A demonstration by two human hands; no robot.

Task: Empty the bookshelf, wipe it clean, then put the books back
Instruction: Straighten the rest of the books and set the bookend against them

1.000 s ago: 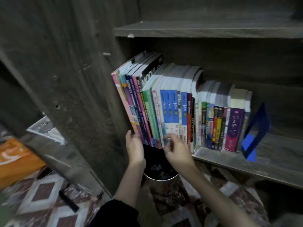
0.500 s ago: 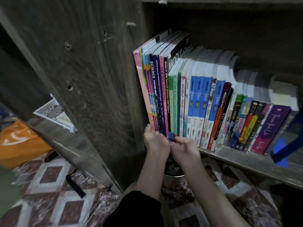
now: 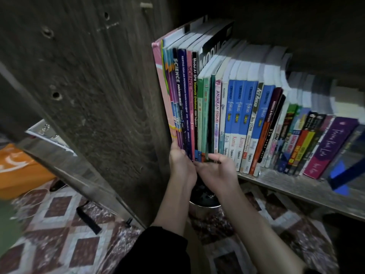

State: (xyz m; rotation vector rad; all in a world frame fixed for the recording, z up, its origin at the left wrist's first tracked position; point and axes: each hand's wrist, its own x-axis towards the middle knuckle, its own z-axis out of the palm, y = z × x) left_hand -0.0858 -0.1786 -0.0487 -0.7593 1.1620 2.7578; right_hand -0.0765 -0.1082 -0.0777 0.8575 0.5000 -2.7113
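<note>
A row of books (image 3: pixel 246 119) stands upright on the wooden shelf (image 3: pixel 296 187). At its left end is a bundle of tall books (image 3: pixel 183 95) with pink, purple and green spines, close to the bookcase's side panel (image 3: pixel 98 95). My left hand (image 3: pixel 180 165) grips the lower left corner of this bundle. Right beside it, my right hand (image 3: pixel 217 171) holds the lower ends of the green spines, fingers curled at their bottom edge. A blue bookend (image 3: pixel 343 175) props the right end of the row.
Directly below my hands a round metal bin (image 3: pixel 203 206) with dark contents stands on the patterned floor. An orange bag (image 3: pixel 17 171) lies at the far left. A black strap-like object (image 3: pixel 88 220) lies near the cabinet's foot.
My hands, apart a second ago, have come together at the bottom of the tall books. The view has moved closer to the shelf and shifted left.
</note>
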